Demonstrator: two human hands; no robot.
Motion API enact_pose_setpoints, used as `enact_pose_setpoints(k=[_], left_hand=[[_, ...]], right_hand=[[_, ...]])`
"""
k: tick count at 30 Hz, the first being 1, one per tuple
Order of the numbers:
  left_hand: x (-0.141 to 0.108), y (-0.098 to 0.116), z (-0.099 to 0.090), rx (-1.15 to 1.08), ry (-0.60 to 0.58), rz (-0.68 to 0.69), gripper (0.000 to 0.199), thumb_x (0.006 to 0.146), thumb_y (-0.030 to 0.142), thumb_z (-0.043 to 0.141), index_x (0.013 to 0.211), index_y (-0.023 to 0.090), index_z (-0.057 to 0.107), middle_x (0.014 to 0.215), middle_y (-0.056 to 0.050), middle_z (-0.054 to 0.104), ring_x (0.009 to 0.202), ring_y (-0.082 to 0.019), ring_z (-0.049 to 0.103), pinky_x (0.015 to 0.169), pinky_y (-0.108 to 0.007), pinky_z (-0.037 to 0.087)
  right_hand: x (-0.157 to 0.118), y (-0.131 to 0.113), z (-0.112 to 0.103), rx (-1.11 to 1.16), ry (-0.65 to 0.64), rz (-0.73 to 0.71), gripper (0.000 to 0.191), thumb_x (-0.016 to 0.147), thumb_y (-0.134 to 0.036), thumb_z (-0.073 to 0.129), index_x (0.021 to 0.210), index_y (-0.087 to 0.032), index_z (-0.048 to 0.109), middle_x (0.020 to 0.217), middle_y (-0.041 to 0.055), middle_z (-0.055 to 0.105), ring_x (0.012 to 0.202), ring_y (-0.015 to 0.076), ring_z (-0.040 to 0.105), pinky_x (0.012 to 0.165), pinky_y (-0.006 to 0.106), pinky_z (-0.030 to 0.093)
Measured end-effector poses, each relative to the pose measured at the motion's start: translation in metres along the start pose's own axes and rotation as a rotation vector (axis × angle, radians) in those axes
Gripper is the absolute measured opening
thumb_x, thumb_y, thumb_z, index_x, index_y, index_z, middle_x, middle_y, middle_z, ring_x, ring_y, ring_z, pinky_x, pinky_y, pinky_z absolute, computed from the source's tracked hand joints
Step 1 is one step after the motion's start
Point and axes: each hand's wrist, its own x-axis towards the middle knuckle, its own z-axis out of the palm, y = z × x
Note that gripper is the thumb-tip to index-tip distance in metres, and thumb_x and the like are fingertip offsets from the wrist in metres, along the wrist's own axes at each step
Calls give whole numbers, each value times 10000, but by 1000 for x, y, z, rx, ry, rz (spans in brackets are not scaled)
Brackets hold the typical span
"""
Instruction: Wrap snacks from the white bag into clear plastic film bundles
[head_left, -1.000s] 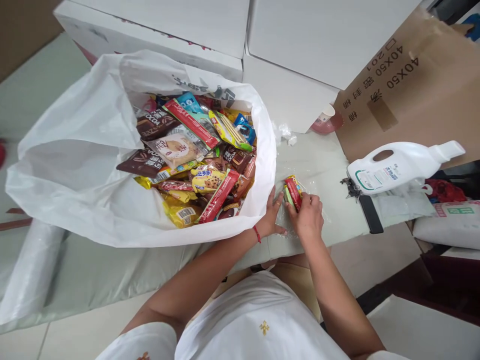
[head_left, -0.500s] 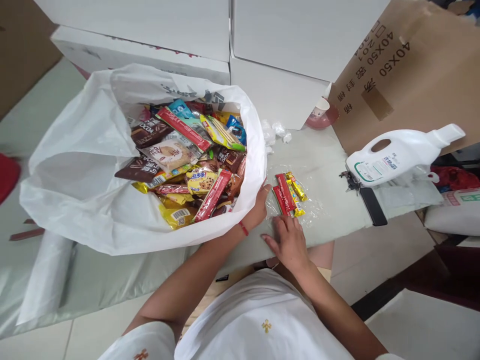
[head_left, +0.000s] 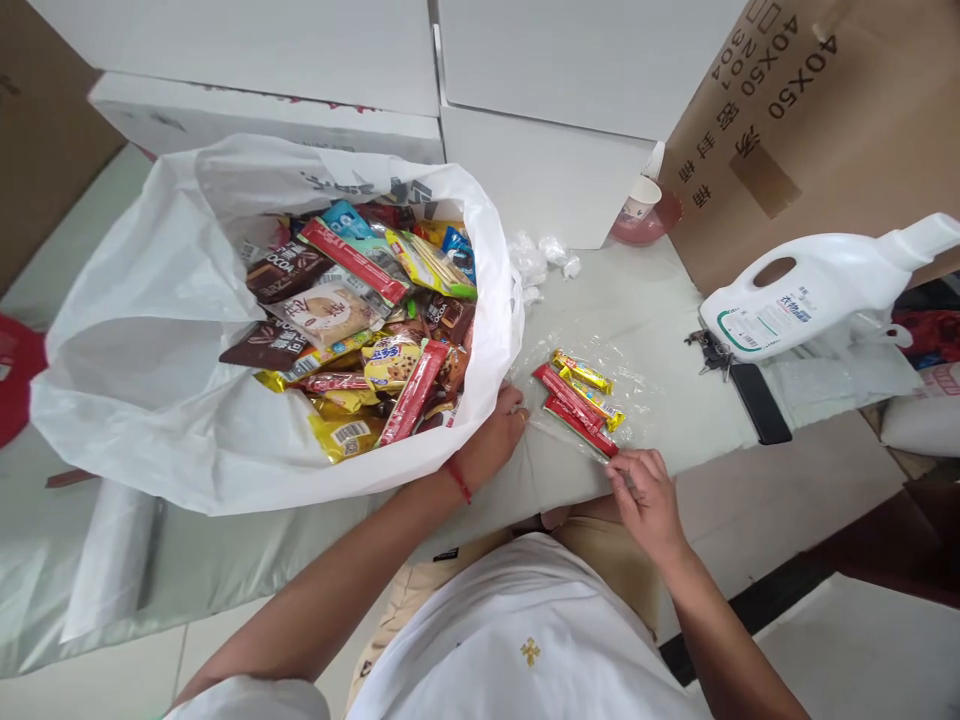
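A clear plastic bag (head_left: 636, 392) lies flat on the cloth-covered table. Two red stick packets (head_left: 566, 395) and two yellow snack packets (head_left: 583, 373) rest side by side in it or on it; I cannot tell which. My right hand (head_left: 646, 502) pinches the near right edge of that plastic, close to the end of a red packet. My left hand (head_left: 491, 440), fingers curled, is beside the rim of a large white plastic bag (head_left: 187, 430). What those fingers hold, if anything, is hidden. Many wrapped snacks (head_left: 360, 320) fill the white bag's mouth.
At the right stand a white detergent bottle (head_left: 806, 290), keys (head_left: 709, 350) and a black phone (head_left: 760, 403). Crumpled clear plastic (head_left: 532, 260) and a paper cup (head_left: 641, 198) sit at the back. White boxes (head_left: 547, 180) and a cardboard box (head_left: 840, 130) wall the table. A plastic roll (head_left: 109, 565) lies left.
My right hand has moved right and now pinches the clear plastic's edge. The red and yellow packets have turned from steep to slanting. My left hand has drawn slightly nearer to me, fingers curled.
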Motion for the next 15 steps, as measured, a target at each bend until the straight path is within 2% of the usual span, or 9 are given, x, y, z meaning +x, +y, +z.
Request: enact_pose_setpoints(k=[4,6,9,12,15], left_hand=[[21,10,-5,-16,2,133,274,1039,255,402,1013,237,674,1255,-50,687,1414,-236,458,1247,-497,319],[35,13,-3,-52,26,127,287,1049,251,376,1042,227,662,1191,-51,717,1340,-222,533,1242,-491,318],[58,14,4,-113,61,56,251,1041,282,425,980,211,658,1042,-55,735,1112,-216,633,1145,-446,419],[80,10,11,-141,52,-35,217,1015,298,492,901,212,655,929,-49,719,988,-220,628,985,-386,499],[99,2,20,-143,18,-112,192,993,293,531,884,212,666,880,-38,700,937,-218,621,900,-355,502]], right_hand=[[17,15,-12,29,60,118,192,995,-388,527,979,-253,664,967,75,700,967,260,619,883,427,502],[28,25,-13,63,70,225,270,997,-459,502,1013,-240,661,952,65,699,920,238,629,862,386,501],[41,39,-10,133,78,371,369,984,-537,484,1025,-216,661,844,21,671,762,188,591,748,311,477],[52,52,-6,162,80,446,417,962,-585,492,949,-205,661,694,-24,582,647,158,499,646,274,412],[60,62,-3,83,63,481,463,965,-617,460,872,-207,654,624,-34,526,614,154,460,622,271,372]])
